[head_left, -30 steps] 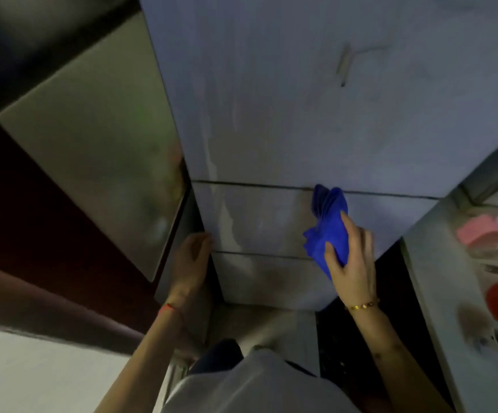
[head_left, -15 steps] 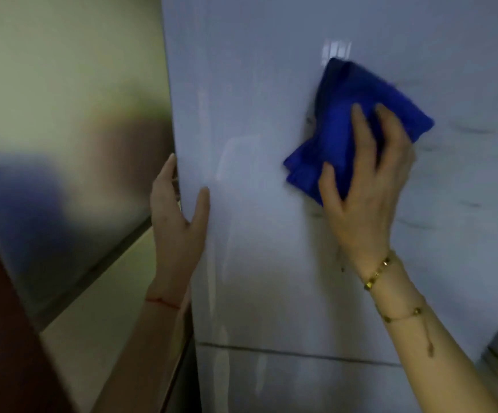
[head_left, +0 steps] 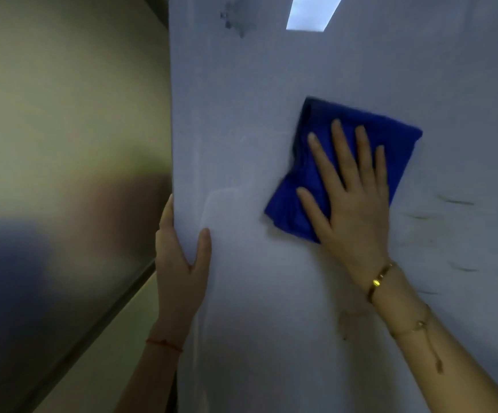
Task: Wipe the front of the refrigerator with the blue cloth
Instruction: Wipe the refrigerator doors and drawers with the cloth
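The refrigerator's pale grey front (head_left: 271, 293) fills most of the view. A folded blue cloth (head_left: 390, 138) lies flat against it, right of centre. My right hand (head_left: 352, 198) presses on the cloth with fingers spread, a gold bracelet at the wrist. My left hand (head_left: 179, 260) grips the refrigerator's left edge, thumb on the front, fingers wrapped around the side. Dark smudges (head_left: 236, 22) sit near the top, and thin dark streaks (head_left: 456, 202) mark the surface right of the cloth.
A shiny beige panel (head_left: 63, 144) stands to the left of the refrigerator, with a dark ledge (head_left: 99, 317) running diagonally below it. A bright light reflection (head_left: 310, 11) shows at the top of the door.
The view rose from the lower drawers to the upper door. My right hand carried the cloth upward and flattened it open under spread fingers. My left hand moved up along the left edge.
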`<action>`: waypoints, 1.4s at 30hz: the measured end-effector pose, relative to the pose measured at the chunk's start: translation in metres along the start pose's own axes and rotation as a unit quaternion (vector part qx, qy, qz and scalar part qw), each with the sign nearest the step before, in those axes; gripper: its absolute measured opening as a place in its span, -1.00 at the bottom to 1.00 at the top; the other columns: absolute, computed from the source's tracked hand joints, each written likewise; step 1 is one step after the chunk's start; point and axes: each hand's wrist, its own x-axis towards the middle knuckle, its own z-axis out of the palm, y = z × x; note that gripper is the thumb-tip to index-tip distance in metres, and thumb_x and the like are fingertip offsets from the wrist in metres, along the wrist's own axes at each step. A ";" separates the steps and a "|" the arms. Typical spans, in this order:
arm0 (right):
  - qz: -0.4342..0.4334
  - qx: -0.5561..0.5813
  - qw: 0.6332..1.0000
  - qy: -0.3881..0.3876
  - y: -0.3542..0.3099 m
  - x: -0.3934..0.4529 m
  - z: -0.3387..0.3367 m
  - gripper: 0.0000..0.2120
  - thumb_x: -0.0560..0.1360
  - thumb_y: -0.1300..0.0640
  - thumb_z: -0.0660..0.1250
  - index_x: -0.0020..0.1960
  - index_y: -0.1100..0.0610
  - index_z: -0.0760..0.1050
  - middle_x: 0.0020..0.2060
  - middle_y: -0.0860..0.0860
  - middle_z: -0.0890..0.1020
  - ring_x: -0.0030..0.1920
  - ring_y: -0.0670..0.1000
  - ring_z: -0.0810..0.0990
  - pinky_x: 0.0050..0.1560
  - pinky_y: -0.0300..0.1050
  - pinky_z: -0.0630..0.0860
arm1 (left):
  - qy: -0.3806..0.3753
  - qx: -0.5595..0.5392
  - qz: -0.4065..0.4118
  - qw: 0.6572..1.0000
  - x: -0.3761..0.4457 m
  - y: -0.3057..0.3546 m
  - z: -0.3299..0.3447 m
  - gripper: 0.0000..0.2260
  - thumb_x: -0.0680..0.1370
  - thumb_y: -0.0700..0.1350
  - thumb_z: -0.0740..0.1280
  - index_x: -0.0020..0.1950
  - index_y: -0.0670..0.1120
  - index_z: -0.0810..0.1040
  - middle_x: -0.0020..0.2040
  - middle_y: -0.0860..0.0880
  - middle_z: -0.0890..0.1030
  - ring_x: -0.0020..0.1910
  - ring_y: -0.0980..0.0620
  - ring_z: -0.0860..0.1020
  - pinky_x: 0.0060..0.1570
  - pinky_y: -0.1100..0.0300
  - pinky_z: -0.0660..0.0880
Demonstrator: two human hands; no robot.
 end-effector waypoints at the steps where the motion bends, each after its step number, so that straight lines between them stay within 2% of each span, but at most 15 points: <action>1: 0.016 -0.001 1.000 0.009 -0.007 0.008 0.002 -0.40 0.62 -0.20 0.11 0.58 0.01 0.13 0.58 0.05 0.13 0.59 0.13 0.02 0.58 0.16 -0.08 | 0.003 -0.001 -0.001 1.000 0.000 -0.002 0.001 -0.37 0.60 0.12 0.27 0.62 0.00 0.18 0.44 0.21 0.38 0.43 0.14 0.44 0.38 0.11 0.49; 6: -0.115 -0.003 0.989 -0.092 -0.036 -0.064 0.006 -0.36 0.59 -0.21 0.14 0.59 -0.03 0.07 0.59 0.01 0.09 0.60 0.10 -0.01 0.59 0.10 -0.12 | 0.002 -0.008 -0.003 1.000 0.000 -0.006 0.001 -0.35 0.58 0.21 0.26 0.61 0.05 0.18 0.38 0.31 0.38 0.39 0.23 0.45 0.29 0.30 0.48; 8: -0.132 -0.007 0.986 -0.103 -0.022 -0.076 -0.002 -0.40 0.60 -0.18 0.14 0.58 -0.05 0.10 0.58 0.00 0.11 0.60 0.09 0.01 0.59 0.07 -0.07 | 0.003 -0.008 0.004 1.000 0.000 -0.007 0.001 -0.38 0.60 0.14 0.28 0.62 0.03 0.18 0.42 0.26 0.38 0.42 0.16 0.45 0.35 0.17 0.48; 11: -0.048 -0.004 0.997 -0.051 -0.001 -0.033 -0.005 -0.44 0.63 -0.13 0.12 0.58 -0.03 0.11 0.58 0.04 0.11 0.59 0.13 0.03 0.59 0.10 -0.07 | 0.012 -0.005 0.007 1.000 0.000 -0.007 0.002 -0.40 0.61 0.05 0.30 0.62 0.00 0.19 0.45 0.19 0.39 0.43 0.10 0.44 0.39 0.01 0.48; 13: 0.037 -0.003 0.999 0.005 0.001 0.009 -0.002 -0.46 0.66 -0.12 0.06 0.59 -0.01 0.09 0.58 0.05 0.11 0.59 0.15 0.03 0.59 0.14 -0.07 | 0.015 -0.004 0.010 1.000 0.000 -0.006 0.002 -0.40 0.61 0.04 0.30 0.61 0.00 0.20 0.45 0.20 0.39 0.44 0.15 0.43 0.39 0.11 0.46; 15: 0.072 -0.009 0.997 0.028 -0.012 0.024 0.003 -0.48 0.67 -0.11 0.03 0.59 0.00 0.09 0.58 0.05 0.12 0.59 0.15 0.03 0.58 0.16 -0.07 | 0.010 -0.010 0.006 1.000 0.000 -0.007 0.003 -0.40 0.61 0.08 0.29 0.62 0.02 0.19 0.42 0.24 0.39 0.42 0.25 0.43 0.35 0.31 0.44; 18: -0.037 -0.009 0.999 -0.026 -0.034 -0.022 0.011 -0.48 0.66 -0.09 0.02 0.59 -0.01 0.07 0.59 0.05 0.10 0.59 0.16 0.01 0.59 0.14 -0.10 | 0.009 -0.011 0.002 1.000 0.000 -0.007 0.003 -0.38 0.59 0.13 0.29 0.61 0.02 0.19 0.38 0.34 0.37 0.36 0.35 0.42 0.29 0.47 0.40; 22: -0.158 -0.032 0.981 -0.107 -0.034 -0.099 0.001 -0.49 0.66 -0.06 0.01 0.58 -0.04 0.06 0.56 0.01 0.12 0.57 0.10 0.05 0.58 0.06 -0.09 | 0.004 -0.010 0.014 1.000 0.000 -0.009 0.001 -0.41 0.62 0.05 0.30 0.62 0.02 0.19 0.43 0.23 0.39 0.43 0.16 0.44 0.38 0.19 0.44; 25: -0.093 -0.025 0.993 -0.068 -0.015 -0.065 -0.002 -0.49 0.66 -0.03 0.04 0.58 -0.04 0.05 0.57 0.03 0.12 0.57 0.13 0.05 0.58 0.06 -0.11 | 0.008 -0.007 0.007 1.000 -0.001 -0.007 0.002 -0.40 0.62 0.04 0.30 0.62 0.02 0.18 0.42 0.25 0.37 0.43 0.18 0.42 0.41 0.18 0.42; 29: 0.080 -0.006 0.997 0.022 -0.017 0.006 0.007 -0.51 0.68 -0.05 0.04 0.58 -0.01 0.10 0.58 0.06 0.14 0.59 0.15 0.02 0.59 0.11 -0.12 | 0.007 -0.011 0.004 1.000 -0.001 -0.007 0.002 -0.39 0.61 0.07 0.30 0.62 0.01 0.18 0.42 0.31 0.36 0.42 0.29 0.40 0.35 0.42 0.38; 31: 0.021 -0.016 1.000 0.003 -0.032 -0.015 0.013 -0.49 0.67 -0.07 0.03 0.59 -0.01 0.08 0.59 0.06 0.10 0.59 0.17 -0.01 0.59 0.14 -0.12 | 0.004 -0.016 0.001 1.000 -0.001 -0.007 0.001 -0.38 0.61 0.08 0.30 0.62 0.01 0.18 0.39 0.35 0.35 0.38 0.34 0.41 0.30 0.48 0.39; 33: -0.080 -0.017 0.994 -0.069 -0.048 -0.070 0.015 -0.44 0.64 -0.08 0.06 0.60 -0.03 0.03 0.59 0.03 0.05 0.59 0.15 -0.05 0.59 0.13 -0.15 | 0.001 -0.013 0.001 1.000 0.000 -0.007 0.002 -0.38 0.61 0.09 0.29 0.63 0.00 0.17 0.40 0.34 0.36 0.38 0.35 0.41 0.32 0.45 0.40; 36: -0.160 -0.031 0.980 -0.116 -0.042 -0.115 0.005 -0.44 0.62 -0.08 0.13 0.58 -0.05 0.08 0.57 0.01 0.12 0.57 0.10 0.04 0.58 0.07 -0.08 | -0.001 -0.005 0.013 1.000 -0.001 -0.008 0.001 -0.39 0.62 0.04 0.29 0.63 -0.02 0.16 0.48 0.16 0.38 0.45 0.16 0.42 0.41 0.18 0.43; 38: -0.132 -0.024 0.987 -0.092 -0.025 -0.088 0.002 -0.47 0.62 -0.05 0.11 0.57 -0.04 0.11 0.55 0.03 0.16 0.56 0.15 0.09 0.57 0.06 -0.10 | 0.000 -0.005 0.009 1.000 -0.001 -0.007 0.001 -0.39 0.62 0.04 0.29 0.63 -0.01 0.17 0.49 0.14 0.37 0.46 0.12 0.42 0.42 0.10 0.44; 42: 0.065 -0.009 0.997 0.031 -0.011 0.022 0.004 -0.52 0.68 -0.08 0.01 0.58 -0.02 0.11 0.57 0.07 0.16 0.57 0.18 0.06 0.59 0.10 -0.12 | 0.005 -0.006 0.006 1.000 -0.001 -0.008 0.002 -0.39 0.62 0.05 0.29 0.63 0.03 0.16 0.49 0.18 0.36 0.47 0.16 0.40 0.43 0.14 0.43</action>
